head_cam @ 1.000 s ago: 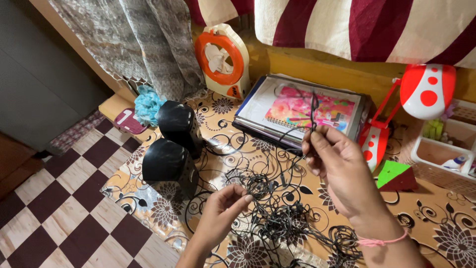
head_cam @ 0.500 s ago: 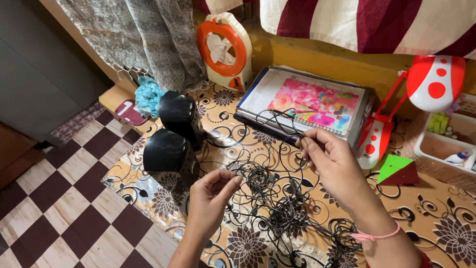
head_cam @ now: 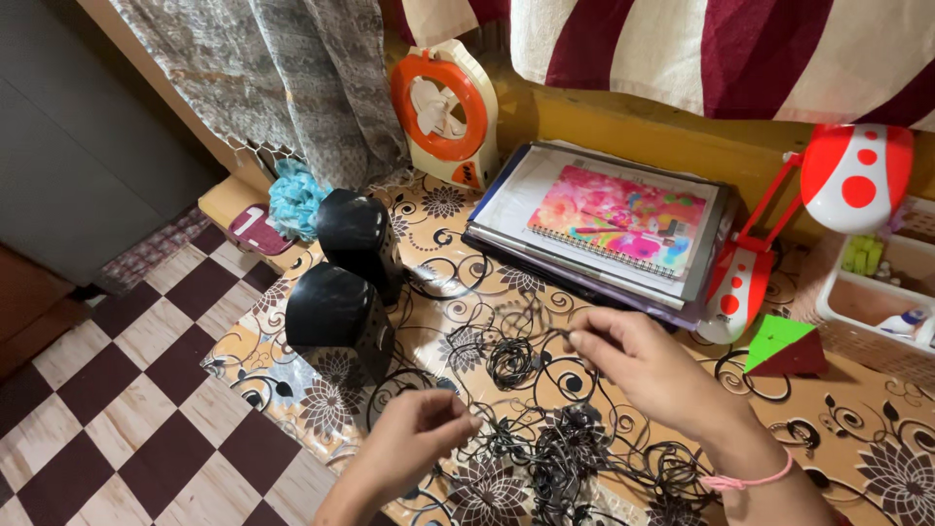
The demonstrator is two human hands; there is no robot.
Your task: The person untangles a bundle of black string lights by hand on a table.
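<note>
A tangle of thin black cables (head_cam: pixel 545 438) lies on the flower-patterned surface (head_cam: pixel 857 429), spread from the centre of the view toward 6 o'clock. The right hand (head_cam: pixel 643 365) reaches in from 5 o'clock and its fingertips (head_cam: pixel 577 339) are pinched together on a strand of the cable, just above a small coiled knot. The left hand (head_cam: pixel 414 443) comes in from 6 o'clock, at 9 o'clock of the tangle, with its fingers closed on another strand at the edge of the heap. A pink thread bracelet (head_cam: pixel 745 481) sits on the right wrist. At 10 o'clock of the tangle stand two black speakers (head_cam: pixel 343 278), one behind the other, near the surface's edge. At 12 o'clock lies a stack of folders topped by a spiral notebook (head_cam: pixel 614 209) with a bright pink cover, and beyond it at 11 o'clock an orange and cream portable fan (head_cam: pixel 446 112) stands upright. At 2 o'clock a red and white desk lamp (head_cam: pixel 779 224) stands beside a green and red triangular block (head_cam: pixel 782 346), with a white basket (head_cam: pixel 877 292) at 3 o'clock.
</note>
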